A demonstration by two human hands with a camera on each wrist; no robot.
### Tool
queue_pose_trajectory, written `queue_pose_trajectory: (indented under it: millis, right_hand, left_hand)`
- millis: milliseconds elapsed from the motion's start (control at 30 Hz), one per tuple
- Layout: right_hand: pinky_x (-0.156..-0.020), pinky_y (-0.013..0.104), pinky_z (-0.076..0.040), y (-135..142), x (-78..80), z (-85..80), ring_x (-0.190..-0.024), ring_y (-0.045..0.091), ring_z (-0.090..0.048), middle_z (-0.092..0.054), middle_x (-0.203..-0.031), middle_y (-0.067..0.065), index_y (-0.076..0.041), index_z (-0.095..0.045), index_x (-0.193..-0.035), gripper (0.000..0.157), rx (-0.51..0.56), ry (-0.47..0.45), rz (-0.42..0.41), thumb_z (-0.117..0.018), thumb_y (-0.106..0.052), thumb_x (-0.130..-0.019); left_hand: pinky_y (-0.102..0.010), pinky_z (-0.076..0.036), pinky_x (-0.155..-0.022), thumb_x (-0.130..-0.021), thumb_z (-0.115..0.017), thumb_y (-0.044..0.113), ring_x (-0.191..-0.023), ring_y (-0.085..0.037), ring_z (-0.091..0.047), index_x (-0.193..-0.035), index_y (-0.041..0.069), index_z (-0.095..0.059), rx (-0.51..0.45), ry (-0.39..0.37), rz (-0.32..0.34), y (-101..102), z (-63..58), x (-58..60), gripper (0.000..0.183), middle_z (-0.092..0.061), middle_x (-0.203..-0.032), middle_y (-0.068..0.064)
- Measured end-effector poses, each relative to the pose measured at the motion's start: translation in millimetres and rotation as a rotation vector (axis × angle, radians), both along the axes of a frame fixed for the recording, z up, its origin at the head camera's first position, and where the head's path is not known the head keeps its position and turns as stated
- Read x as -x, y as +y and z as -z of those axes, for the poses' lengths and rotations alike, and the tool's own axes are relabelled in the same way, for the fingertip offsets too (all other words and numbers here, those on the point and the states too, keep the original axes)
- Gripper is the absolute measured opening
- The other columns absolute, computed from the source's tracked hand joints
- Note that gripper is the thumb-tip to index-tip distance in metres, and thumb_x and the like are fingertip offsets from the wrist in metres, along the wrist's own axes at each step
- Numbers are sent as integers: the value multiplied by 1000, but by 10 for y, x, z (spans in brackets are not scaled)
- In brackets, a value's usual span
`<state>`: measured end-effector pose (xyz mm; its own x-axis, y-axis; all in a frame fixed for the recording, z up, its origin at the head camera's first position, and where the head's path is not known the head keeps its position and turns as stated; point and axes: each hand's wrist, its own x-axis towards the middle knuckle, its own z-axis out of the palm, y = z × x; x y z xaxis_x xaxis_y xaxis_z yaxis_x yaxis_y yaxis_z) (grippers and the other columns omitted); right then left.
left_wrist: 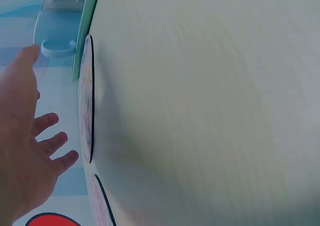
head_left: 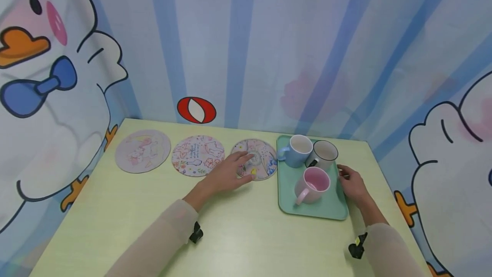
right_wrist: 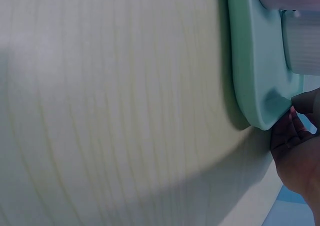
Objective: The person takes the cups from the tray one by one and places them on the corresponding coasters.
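Note:
Fingers spread, my left hand (head_left: 226,174) is over the rightmost round patterned mat (head_left: 265,173). In the left wrist view its fingers look apart from that mat (left_wrist: 87,105). My right hand (head_left: 352,186) is at the right edge of a green tray (head_left: 288,202). In the right wrist view, the thumb lies on the tray's rim (right_wrist: 243,75) with the fingers curled beside and below, gripping it. On the tray stand a light blue mug (head_left: 299,156), a white mug (head_left: 322,163) with a dark rim, and a pink mug (head_left: 307,191).
Two more round mats lie in a row to the left: a floral one (head_left: 197,156) and a pale pink one (head_left: 142,151). The pale yellow table (head_left: 238,234) meets a striped curtain (head_left: 261,54) with cartoon ducks at its back edge.

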<state>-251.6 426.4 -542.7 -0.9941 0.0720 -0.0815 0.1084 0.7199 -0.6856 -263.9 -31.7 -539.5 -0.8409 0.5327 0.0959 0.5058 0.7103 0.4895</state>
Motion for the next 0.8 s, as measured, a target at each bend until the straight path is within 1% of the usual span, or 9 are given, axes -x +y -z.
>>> queue_pose_trajectory:
  millis: [133,267,400,500,600,667,800]
  right_hand:
    - [-96,49,-47,9,-10,-14,-119,46,-56,-56,-129,34,11,-45,-150,47,-3,-1,5,-47,-1,-105]
    - [-94,47,-48,-3,-11,-18,-118,44,-56,-56,-128,33,10,-46,-151,48,0,-3,16,-47,-1,-104]
    - [-94,47,-49,-3,-5,1,-119,44,-56,-56,-129,32,9,-45,-152,49,8,-14,15,-47,-1,-105]
    - [-96,49,-49,10,-8,25,-120,45,-56,-55,-129,33,9,-44,-153,49,13,-20,12,-47,-1,-105]
    - [-97,50,-48,11,-9,36,-121,44,-55,-55,-130,32,9,-44,-153,49,14,-25,14,-46,-1,-105]
    - [-97,49,-48,4,-9,29,-121,44,-55,-55,-130,32,8,-44,-153,49,12,-24,15,-46,-1,-105]
    - [-96,49,-48,-15,-4,4,-120,44,-55,-55,-130,33,9,-45,-153,49,8,-15,14,-46,-1,-105]
  left_hand:
    - [-55,-38,-119,-104,-57,61,-155,-30,-34,-167,29,-35,-51,-34,-14,149,-29,7,74,-34,-170,-6]
    - [-52,-35,-122,-106,-52,62,-157,-28,-32,-167,30,-32,-121,-72,-27,302,-64,48,73,-34,-170,-4]
    - [-51,-30,-124,-107,-51,59,-157,-28,-31,-167,23,-34,-228,-129,-14,426,-100,80,71,-37,-169,-5]
    - [-49,-31,-124,-109,-49,58,-156,-26,-34,-166,19,-36,-312,-169,-6,500,-108,104,70,-40,-168,-4]
    - [-47,-34,-123,-110,-48,54,-153,-25,-38,-165,14,-38,-383,-182,13,565,-118,140,68,-43,-166,-4]
    - [-47,-35,-122,-111,-49,52,-151,-25,-41,-164,13,-38,-405,-185,24,603,-133,164,67,-44,-165,-4]
    - [-49,-37,-120,-111,-48,50,-149,-27,-45,-164,15,-38,-419,-209,25,669,-165,213,64,-44,-165,-5]
